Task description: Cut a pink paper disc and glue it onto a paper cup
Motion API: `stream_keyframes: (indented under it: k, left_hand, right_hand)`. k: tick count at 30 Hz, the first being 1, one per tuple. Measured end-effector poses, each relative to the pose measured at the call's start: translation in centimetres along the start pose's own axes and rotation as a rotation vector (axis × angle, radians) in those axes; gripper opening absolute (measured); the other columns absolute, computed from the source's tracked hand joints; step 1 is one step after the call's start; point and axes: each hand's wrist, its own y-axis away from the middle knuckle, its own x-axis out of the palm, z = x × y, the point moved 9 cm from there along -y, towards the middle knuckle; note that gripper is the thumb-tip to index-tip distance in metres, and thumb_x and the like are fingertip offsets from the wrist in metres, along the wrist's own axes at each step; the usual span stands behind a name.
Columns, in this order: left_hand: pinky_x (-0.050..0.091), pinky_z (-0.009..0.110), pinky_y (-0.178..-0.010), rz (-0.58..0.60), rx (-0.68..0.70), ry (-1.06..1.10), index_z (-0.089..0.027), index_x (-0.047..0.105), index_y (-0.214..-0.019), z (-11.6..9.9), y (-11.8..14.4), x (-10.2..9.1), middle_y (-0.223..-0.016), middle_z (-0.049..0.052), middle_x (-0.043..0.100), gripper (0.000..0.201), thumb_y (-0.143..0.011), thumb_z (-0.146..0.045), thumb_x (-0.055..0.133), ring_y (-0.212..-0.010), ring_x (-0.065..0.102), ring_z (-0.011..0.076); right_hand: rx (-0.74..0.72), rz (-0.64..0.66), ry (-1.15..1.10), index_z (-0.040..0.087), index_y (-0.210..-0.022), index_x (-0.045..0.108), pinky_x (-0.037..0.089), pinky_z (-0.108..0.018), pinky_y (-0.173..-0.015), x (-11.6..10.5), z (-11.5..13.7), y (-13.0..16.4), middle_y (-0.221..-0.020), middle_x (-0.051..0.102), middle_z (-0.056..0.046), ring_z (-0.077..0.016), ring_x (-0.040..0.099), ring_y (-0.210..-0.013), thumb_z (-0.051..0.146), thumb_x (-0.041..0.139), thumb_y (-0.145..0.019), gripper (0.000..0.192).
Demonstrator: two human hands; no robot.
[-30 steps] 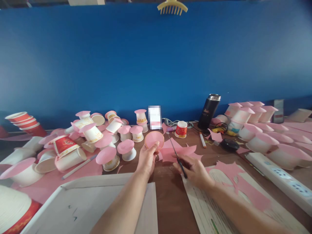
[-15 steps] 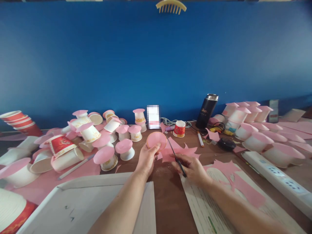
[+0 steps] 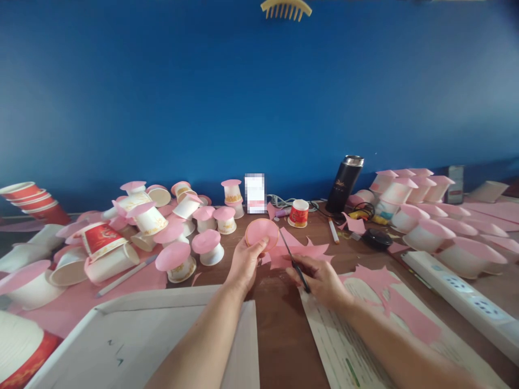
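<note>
In the middle of the head view, my left hand (image 3: 246, 265) grips a round pink paper piece (image 3: 261, 232) with a tan rim around it, the thumb lying across its face. What lies behind this disc is hidden by it and my fingers. My right hand (image 3: 318, 278) is closed around black-handled scissors (image 3: 298, 266), whose blades point up and left toward the disc's right edge, apart from it. Beneath the blades, a cut-up pink paper sheet (image 3: 314, 250) with jagged edges lies on the brown table.
Paper cups with pink tops (image 3: 207, 243) crowd the left, and more cups (image 3: 430, 235) stand at the right. A black thermos (image 3: 344, 186), a red cup (image 3: 299, 213) and a phone (image 3: 255, 194) are at the back. A power strip (image 3: 462, 297) lies right; a white box lid (image 3: 162, 335) lies front left.
Hardly anything differs. The disc in my left hand and the scissors in my right have shifted very slightly to the right.
</note>
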Motion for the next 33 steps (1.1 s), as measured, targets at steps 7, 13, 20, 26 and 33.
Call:
stream_keyframes:
  k: [7,13,20,26,33]
  left_hand:
    - [0.038,0.021,-0.057,0.001,-0.001,-0.005,-0.017,0.064,-0.089,0.12,-0.10,-0.08,-0.080,0.002,0.065,0.033,-0.066,-0.037,0.078,-0.059,0.050,0.0073]
    - [0.040,0.021,-0.060,0.020,0.011,-0.011,-0.016,0.066,-0.092,-0.05,-0.02,0.23,-0.085,0.004,0.067,0.033,-0.068,-0.036,0.077,-0.065,0.054,0.0086]
    - [0.041,0.022,-0.061,0.023,0.011,0.005,-0.015,0.068,-0.093,-0.18,0.05,0.38,-0.086,0.005,0.068,0.035,-0.066,-0.036,0.078,-0.067,0.055,0.0101]
    - [0.041,0.022,-0.060,0.029,0.015,0.018,-0.015,0.068,-0.087,-0.37,0.19,0.58,-0.083,0.004,0.068,0.032,-0.064,-0.034,0.079,-0.065,0.055,0.0102]
    - [0.042,0.022,-0.060,0.016,-0.005,0.031,-0.014,0.066,-0.084,-0.31,0.32,0.60,-0.083,0.005,0.067,0.030,-0.065,-0.033,0.079,-0.064,0.054,0.0099]
  right_hand:
    - [0.050,0.010,-0.030,0.014,-0.099,0.070,0.035,-0.022,-0.049,0.16,-0.38,-0.05,-0.063,0.049,0.002,-0.0091,0.040,-0.055,0.042,0.065,-0.082,0.033]
    - [0.067,0.011,-0.077,0.014,-0.108,0.069,0.035,-0.022,-0.049,0.21,-0.42,-0.11,-0.066,0.052,0.001,-0.0092,0.041,-0.056,0.046,0.064,-0.081,0.043]
    - [0.078,0.012,-0.083,0.014,-0.114,0.068,0.036,-0.022,-0.049,0.27,-0.39,-0.06,-0.068,0.054,0.000,-0.0091,0.042,-0.055,0.049,0.063,-0.081,0.048]
    - [0.077,0.010,-0.086,0.013,-0.110,0.069,0.035,-0.022,-0.047,0.21,-0.10,-0.08,-0.064,0.052,0.000,-0.0096,0.041,-0.054,0.049,0.062,-0.081,0.047]
    - [0.079,-0.008,-0.073,0.014,-0.111,0.069,0.036,-0.021,-0.046,0.06,-0.89,-0.05,-0.063,0.051,0.001,-0.0090,0.040,-0.053,0.048,0.063,-0.081,0.046]
